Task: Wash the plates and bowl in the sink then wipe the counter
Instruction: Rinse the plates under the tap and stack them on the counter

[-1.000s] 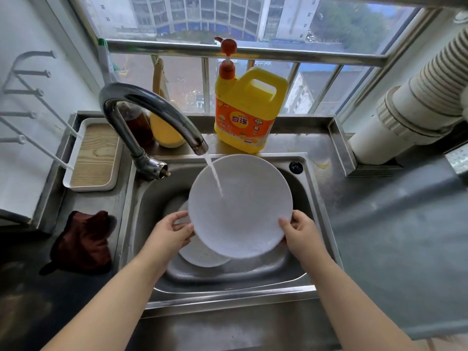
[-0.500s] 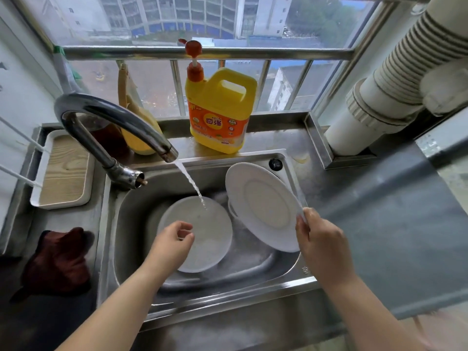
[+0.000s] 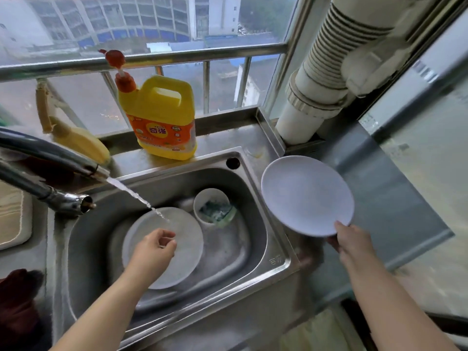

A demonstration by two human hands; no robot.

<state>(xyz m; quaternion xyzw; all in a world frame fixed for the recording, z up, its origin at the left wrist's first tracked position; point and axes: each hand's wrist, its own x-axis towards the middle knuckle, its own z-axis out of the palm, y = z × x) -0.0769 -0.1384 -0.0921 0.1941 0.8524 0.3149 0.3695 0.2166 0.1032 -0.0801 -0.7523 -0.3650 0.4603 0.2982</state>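
Washing partly complete. One white plate (image 3: 306, 195), apparently rinsed, is held at its lower rim by the right hand (image 3: 350, 243), right of centre over the counter (image 3: 395, 206) beside the sink (image 3: 255, 252). A second plate (image 3: 187, 247) and the bowl (image 3: 211, 198) containing a sponge (image 3: 217, 212) remain in the basin, lower centre; the counter is unwiped. The left hand (image 3: 154, 249), loosely curled and empty, hovers over the second plate below the running faucet (image 3: 50, 158).

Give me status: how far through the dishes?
Done, apparently: one plate, gripped by the right hand over the counter, outside the sink. In hand: left hand over the second plate under the running water. Left: bowl holding a sponge, then wiping the counter.
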